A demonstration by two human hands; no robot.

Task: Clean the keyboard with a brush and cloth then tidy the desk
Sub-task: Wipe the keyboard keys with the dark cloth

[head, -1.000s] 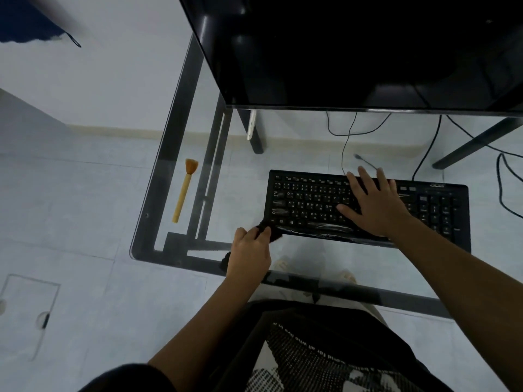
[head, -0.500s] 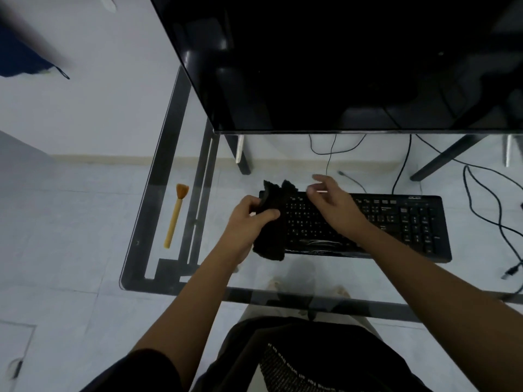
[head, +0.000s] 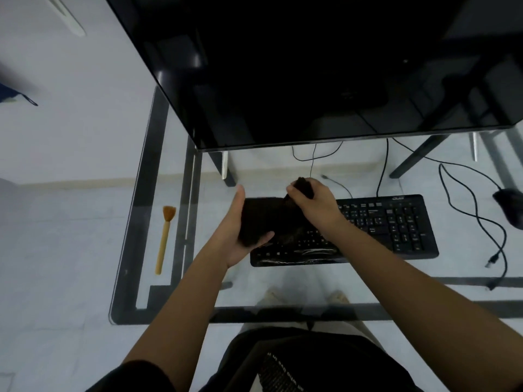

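Observation:
A black keyboard (head: 390, 224) lies on the glass desk (head: 130, 222), its left part hidden behind a dark cloth (head: 266, 219). The cloth hangs stretched between both hands above the keyboard's left end. My left hand (head: 237, 230) holds the cloth's lower left part, thumb over its bottom edge. My right hand (head: 314, 205) grips a bunched upper corner of the cloth. A wooden brush (head: 165, 236) with orange bristles lies on the desk's left side, apart from both hands.
A large black monitor (head: 311, 66) overhangs the back of the desk. A black mouse (head: 509, 207) sits at the right edge, with cables (head: 478, 222) looping beside the keyboard. Floor tiles and my feet show through the glass.
The left hand lifted the cloth from the keyboard's front left corner. The right hand left the keys and took hold of the cloth's upper corner, spreading it between both hands.

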